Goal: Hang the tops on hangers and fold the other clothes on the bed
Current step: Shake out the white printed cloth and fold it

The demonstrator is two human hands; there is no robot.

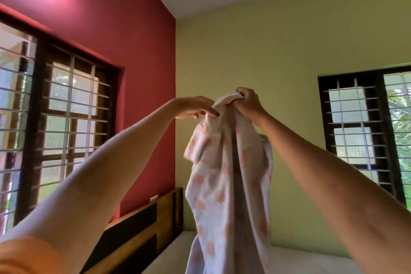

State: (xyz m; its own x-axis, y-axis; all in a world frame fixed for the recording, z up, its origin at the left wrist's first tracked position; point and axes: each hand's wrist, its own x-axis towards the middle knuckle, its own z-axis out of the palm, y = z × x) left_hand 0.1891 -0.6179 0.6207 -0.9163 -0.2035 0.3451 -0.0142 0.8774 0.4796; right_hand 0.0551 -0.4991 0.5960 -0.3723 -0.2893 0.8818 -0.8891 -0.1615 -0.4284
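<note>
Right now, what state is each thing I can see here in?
Garment: held up, hanging bunched over the bed.
Right hand: gripping the garment's top edge.
Left hand: fingers straight, touching the cloth near the top.
Bed: white mattress bare where it shows.
Left window: barred; open or shut unclear.
Right window: barred; likewise unclear.

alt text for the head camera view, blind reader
A person holds up a pale garment with orange spots, the right hand gripping its top and the left hand touching it beside. Behind are a red wall, a green wall, barred windows and a bed.
</note>
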